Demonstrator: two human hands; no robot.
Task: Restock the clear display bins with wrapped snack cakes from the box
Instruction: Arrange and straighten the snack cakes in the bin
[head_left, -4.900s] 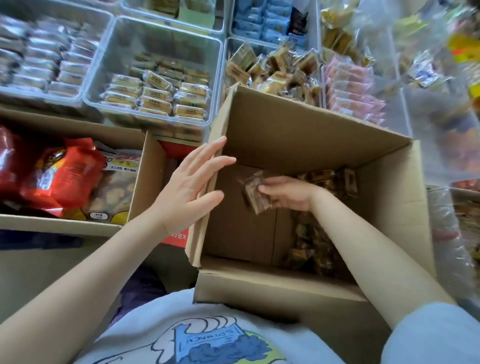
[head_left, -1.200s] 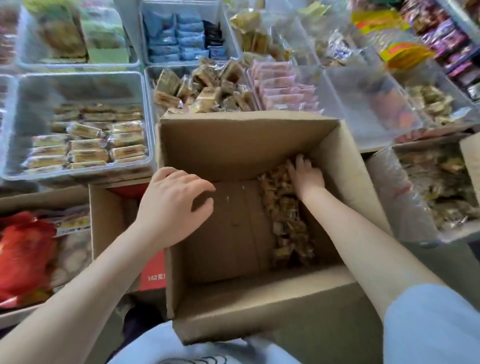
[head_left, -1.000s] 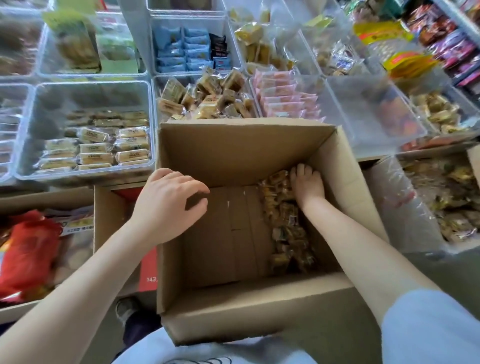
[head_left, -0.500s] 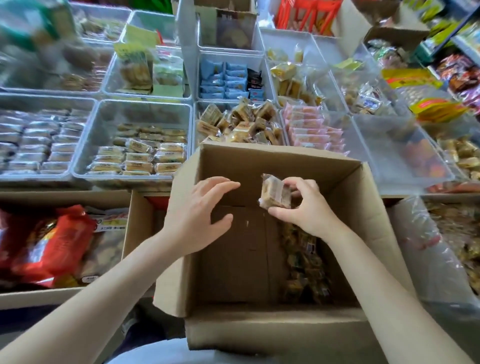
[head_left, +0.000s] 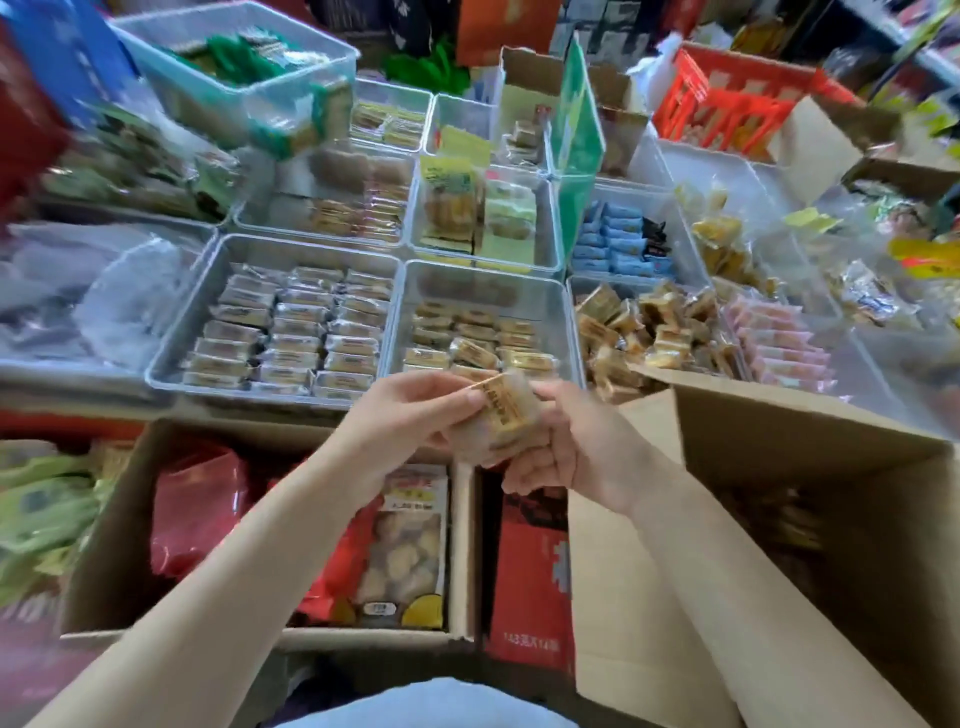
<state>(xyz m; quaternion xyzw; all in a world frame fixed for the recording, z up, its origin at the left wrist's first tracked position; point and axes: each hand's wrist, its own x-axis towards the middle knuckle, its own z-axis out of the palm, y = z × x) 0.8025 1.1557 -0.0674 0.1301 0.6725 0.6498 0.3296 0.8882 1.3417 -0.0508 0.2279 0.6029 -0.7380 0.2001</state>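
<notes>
Wrapped snack cakes, a small stack in clear film with tan sponge and a brown printed band (head_left: 500, 415), sit between both hands, raised in front of the bins and left of the box. The left hand (head_left: 410, 415) pinches the stack's left end with thumb and fingertips; the right hand (head_left: 563, 447) curls its fingers round the right and under side. The stack's long axis tilts from lower right to upper left, pointing toward the bins beyond the fingertips.

Straight ahead, just past the knuckles, lies the clear plastic display bin with a thin layer of yellow-wrapped cakes (head_left: 563, 332), its far half bare. Left of it, a clear bin of neat silver-wrapped rows (head_left: 171, 358) looks full. To the right, a clear bin heaped with loose tan cakes (head_left: 649, 332) looks like the closest match, and the right hand is nearer it. The brown cardboard box (head_left: 779, 447) stands open at the right, dark wrapped cakes dim inside.
</notes>
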